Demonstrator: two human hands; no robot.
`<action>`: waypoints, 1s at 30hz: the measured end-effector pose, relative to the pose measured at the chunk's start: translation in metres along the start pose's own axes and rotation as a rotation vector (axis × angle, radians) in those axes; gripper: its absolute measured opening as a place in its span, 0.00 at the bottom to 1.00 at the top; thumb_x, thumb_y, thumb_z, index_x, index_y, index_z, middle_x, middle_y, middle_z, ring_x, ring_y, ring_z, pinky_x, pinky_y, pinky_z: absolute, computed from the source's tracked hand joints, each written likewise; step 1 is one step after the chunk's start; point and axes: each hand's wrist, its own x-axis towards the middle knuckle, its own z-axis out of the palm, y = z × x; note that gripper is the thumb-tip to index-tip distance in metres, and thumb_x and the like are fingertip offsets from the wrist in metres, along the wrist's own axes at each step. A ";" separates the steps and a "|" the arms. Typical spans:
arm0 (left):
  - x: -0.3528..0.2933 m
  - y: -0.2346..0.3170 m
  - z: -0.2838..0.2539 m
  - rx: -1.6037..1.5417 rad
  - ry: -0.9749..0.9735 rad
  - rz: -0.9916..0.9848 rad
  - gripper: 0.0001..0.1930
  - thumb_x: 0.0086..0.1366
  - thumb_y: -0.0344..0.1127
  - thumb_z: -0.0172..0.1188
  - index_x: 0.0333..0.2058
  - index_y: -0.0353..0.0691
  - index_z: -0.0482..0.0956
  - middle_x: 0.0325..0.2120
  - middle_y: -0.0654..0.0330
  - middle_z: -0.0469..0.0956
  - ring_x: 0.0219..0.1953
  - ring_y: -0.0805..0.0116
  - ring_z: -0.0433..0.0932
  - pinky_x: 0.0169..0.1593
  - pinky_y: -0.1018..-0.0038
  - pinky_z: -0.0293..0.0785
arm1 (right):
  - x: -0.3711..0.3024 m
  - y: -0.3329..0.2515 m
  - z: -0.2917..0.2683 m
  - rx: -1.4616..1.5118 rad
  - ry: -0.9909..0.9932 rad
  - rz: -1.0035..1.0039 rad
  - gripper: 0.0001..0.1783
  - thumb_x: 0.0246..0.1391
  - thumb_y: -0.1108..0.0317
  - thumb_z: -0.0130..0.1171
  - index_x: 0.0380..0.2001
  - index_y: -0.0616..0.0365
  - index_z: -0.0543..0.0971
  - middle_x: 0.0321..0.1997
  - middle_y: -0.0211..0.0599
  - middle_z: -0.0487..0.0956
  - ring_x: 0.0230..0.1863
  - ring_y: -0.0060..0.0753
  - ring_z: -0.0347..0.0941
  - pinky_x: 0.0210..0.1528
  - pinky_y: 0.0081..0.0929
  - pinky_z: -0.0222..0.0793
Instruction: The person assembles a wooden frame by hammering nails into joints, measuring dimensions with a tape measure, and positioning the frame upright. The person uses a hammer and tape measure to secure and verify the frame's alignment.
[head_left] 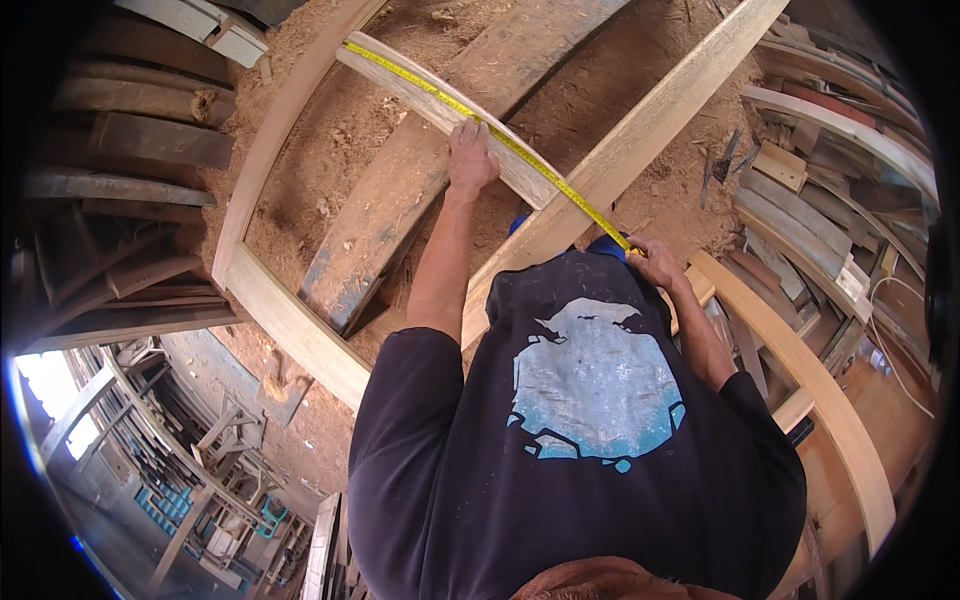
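A yellow tape measure blade (420,83) runs out along a pale wooden crosspiece (500,160). The blade's far end lies at the upper left, where the crosspiece meets a long side rail (270,140). My left hand (472,155) is closed at the near edge of the crosspiece, its fingers pressed on the blade about midway. Lower right, my right hand (655,262) grips the tape measure at its near end, just past a thick diagonal beam (660,115) that the blade crosses. My right fingers partly hide the case.
A wide dusty plank (370,210) lies under the frame on sawdust-covered ground (400,30). Stacked boards (160,140) stand at left, more timber (790,215) at right. A curved pale frame piece (820,380) lies beside my right arm. Scrap wood and a green stool (271,515) sit lower left.
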 end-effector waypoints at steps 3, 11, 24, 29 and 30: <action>0.000 0.003 -0.002 -0.011 -0.080 -0.062 0.34 0.49 0.35 0.59 0.59 0.35 0.69 0.63 0.45 0.61 0.64 0.42 0.57 0.68 0.58 0.56 | -0.002 0.000 0.002 0.007 0.029 -0.005 0.25 0.49 0.62 0.59 0.50 0.64 0.78 0.45 0.53 0.82 0.48 0.46 0.78 0.52 0.36 0.71; -0.002 0.004 -0.006 -0.043 -0.057 -0.062 0.35 0.49 0.33 0.60 0.59 0.35 0.69 0.63 0.42 0.60 0.64 0.39 0.56 0.68 0.56 0.55 | 0.001 -0.001 0.001 0.045 -0.004 0.018 0.25 0.49 0.63 0.59 0.50 0.65 0.77 0.46 0.52 0.81 0.48 0.44 0.78 0.52 0.36 0.71; -0.060 0.082 -0.030 -0.584 -0.108 -0.807 0.44 0.54 0.47 0.68 0.60 0.27 0.56 0.62 0.30 0.57 0.67 0.36 0.52 0.69 0.56 0.50 | 0.006 0.006 0.002 0.023 -0.034 0.046 0.25 0.49 0.64 0.58 0.51 0.65 0.77 0.49 0.50 0.80 0.51 0.43 0.77 0.54 0.34 0.69; -0.079 0.107 -0.002 -0.838 -0.481 -0.791 0.45 0.54 0.48 0.70 0.61 0.25 0.57 0.55 0.36 0.70 0.59 0.48 0.72 0.62 0.63 0.65 | 0.000 -0.008 -0.008 0.098 -0.026 -0.031 0.24 0.47 0.65 0.60 0.48 0.65 0.78 0.44 0.52 0.82 0.48 0.46 0.78 0.52 0.36 0.70; -0.080 0.108 0.005 -0.845 -0.496 -0.811 0.45 0.54 0.47 0.70 0.61 0.25 0.58 0.55 0.37 0.71 0.58 0.50 0.72 0.62 0.64 0.66 | 0.001 -0.006 -0.009 0.090 -0.028 -0.035 0.25 0.47 0.65 0.59 0.49 0.65 0.78 0.43 0.51 0.82 0.47 0.45 0.78 0.52 0.36 0.70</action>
